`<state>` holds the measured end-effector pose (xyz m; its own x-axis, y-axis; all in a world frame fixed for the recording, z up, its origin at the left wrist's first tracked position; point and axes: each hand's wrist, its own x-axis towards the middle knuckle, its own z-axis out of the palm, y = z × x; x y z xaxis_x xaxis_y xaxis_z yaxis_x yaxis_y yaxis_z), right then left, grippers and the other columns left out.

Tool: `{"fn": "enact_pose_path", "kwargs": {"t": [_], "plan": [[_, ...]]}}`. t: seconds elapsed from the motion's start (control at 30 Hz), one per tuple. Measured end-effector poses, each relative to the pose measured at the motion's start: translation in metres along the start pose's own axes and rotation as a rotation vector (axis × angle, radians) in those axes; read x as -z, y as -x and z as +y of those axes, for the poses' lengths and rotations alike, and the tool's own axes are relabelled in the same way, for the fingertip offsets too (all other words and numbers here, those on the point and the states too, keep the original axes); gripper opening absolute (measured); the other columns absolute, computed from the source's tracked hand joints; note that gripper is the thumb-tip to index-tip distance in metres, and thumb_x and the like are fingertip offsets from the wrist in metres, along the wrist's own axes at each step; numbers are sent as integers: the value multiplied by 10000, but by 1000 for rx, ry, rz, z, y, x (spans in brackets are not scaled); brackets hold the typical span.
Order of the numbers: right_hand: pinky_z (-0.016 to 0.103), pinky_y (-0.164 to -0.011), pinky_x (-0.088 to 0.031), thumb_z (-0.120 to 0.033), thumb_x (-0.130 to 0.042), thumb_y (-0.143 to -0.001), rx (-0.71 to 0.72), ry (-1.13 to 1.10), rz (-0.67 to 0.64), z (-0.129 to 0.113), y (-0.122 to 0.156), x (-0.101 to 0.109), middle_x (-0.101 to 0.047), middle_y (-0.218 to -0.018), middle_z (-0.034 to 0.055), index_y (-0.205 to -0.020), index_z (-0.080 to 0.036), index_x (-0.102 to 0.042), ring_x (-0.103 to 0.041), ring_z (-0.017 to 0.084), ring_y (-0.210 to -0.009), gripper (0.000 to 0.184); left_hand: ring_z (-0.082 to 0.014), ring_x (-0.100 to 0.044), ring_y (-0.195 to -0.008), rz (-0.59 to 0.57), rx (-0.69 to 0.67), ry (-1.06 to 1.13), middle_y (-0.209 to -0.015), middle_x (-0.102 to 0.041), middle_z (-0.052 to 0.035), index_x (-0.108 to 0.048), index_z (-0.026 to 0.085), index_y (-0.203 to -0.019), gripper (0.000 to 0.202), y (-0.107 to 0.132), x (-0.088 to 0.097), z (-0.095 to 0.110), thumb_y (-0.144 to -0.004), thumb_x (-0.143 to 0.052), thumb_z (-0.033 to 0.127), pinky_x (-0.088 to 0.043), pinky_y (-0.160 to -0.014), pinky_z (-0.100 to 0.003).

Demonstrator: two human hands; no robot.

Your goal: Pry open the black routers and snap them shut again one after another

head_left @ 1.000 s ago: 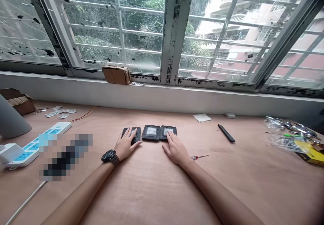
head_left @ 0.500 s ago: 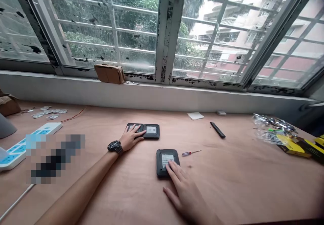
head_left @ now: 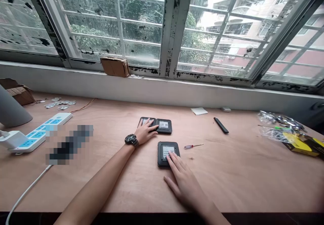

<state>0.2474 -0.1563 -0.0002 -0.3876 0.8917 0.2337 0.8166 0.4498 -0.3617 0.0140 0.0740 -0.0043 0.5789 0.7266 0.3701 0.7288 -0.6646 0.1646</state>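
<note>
L hand [head_left: 145, 131] spread on far-L drive [head_left: 145, 120]; R hand [head_left: 183, 177], fingers tog., on near drive [head_left: 166, 148], best slid flat w/ light press.

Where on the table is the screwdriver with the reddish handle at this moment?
In the head view, the screwdriver lies right of centre on the table, just to the right of the black case that the right hand touches.

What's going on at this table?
A person's left hand lies, fingers spread, over a black case, with a second black case right beside it. The right hand rests on a third black case, nearer the person. A small screwdriver lies to its right, with neither hand on it.
</note>
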Motion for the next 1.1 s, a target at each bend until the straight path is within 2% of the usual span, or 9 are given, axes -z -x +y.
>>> {"fn": "enact_pose_path", "kwargs": {"t": [0.1, 0.2, 0.3, 0.4, 0.53, 0.67, 0.87, 1.0, 1.1], "plan": [[464, -1216, -353, -426, -521, -1012, 45, -99, -102, 23, -11, 28, -298, -1660, 78, -1603, -257, -288, -328, 280, -1507, 658, -292, -421, -1446, 65, -85, 115, -1508, -535, -63, -583, 298, -1419, 405, 18, 12, 12, -1052, -488, 441, -239, -1222, -560], [451, -1165, -411, -405, -498, -1027, -37, -122, -47, 66, -24, 63, -458, -1567, 83, -1530, -290, -432, -464, 259, -1417, 521, -252, -534, -1350, 69, -155, 237, -1402, -633, -58, -585, 274, -1415, 449, 44, 22, 30, -1033, -512, 498, -374, -1178, -455], [464, -1049, -494, -429, -601, -968, -75, -21, -73, 104, -36, 85, -589, -1388, 99, -1293, -287, -670, -590, 289, -1250, 361, -314, -532, -1340, -4, -138, 292, -1433, -600, -106, -540, 234, -1453, 731, 66, 27, 53, -881, -653, 675, -345, -1190, -503], [427, -950, -533, -409, -613, -960, -52, -2, -110, 120, -54, 86, -651, -1225, 95, -1023, -248, -754, -661, 260, -1066, 223, -368, -498, -1361, -42, -99, 308, -1454, -569, -148, -496, 221, -1485, 926, 75, 24, 75, -772, -684, 780, -270, -1214, -567], [403, -895, -536, -429, -554, -996, -4, -37, 59, 116, -84, 71, -691, -1141, 90, -962, -230, -720, -672, 248, -1004, 262, -380, -452, -1402, -82, -58, 333, -1494, -521, -175, -456, 194, -1511, 967, 73, 19, 89, -781, -660, 794, -217, -1231, -589], [368, -756, -541, -450, -508, -1023, -78, -179, 312, 111, -98, 51, -739, -1055, 83, -1107, -227, -658, -681, 220, -807, 281, -363, -367, -1469, -145, -69, 433, -1573, -426, -160, -395, 209, -1553, 987, 70, 22, 75, -783, -712, 739, -282, -1227, -534], [353, -732, -536, -447, -448, -1047, -167, -541, 574, 111, -90, 33, -698, -1062, 94, -1245, -213, -558, -642, 205, -845, 327, -280, -525, -1365, -103, 13, 527, -1492, -545, -84, -544, 278, -1455, 589, 66, 32, 45, -953, -623, 575, -433, -1141, -430], [365, -804, -542, -455, -467, -1039, -181, -696, 641, 98, -86, 34, -644, -1000, 69, -1184, -232, -597, -625, 203, -905, 297, -358, -424, -1438, -207, -85, 525, -1526, -507, -113, -485, 269, -1502, 885, 69, 29, 55, -772, -766, 683, -286, -1216, -555], [362, -794, -564, -451, -466, -1040, -177, -824, 706, 81, -83, 34, -622, -935, 54, -1107, -246, -594, -626, 197, -888, 251, -377, -350, -1480, -271, -95, 511, -1568, -443, -128, -400, 263, -1552, 939, 70, 26, 64, -792, -734, 702, -180, -1232, -619]]}}
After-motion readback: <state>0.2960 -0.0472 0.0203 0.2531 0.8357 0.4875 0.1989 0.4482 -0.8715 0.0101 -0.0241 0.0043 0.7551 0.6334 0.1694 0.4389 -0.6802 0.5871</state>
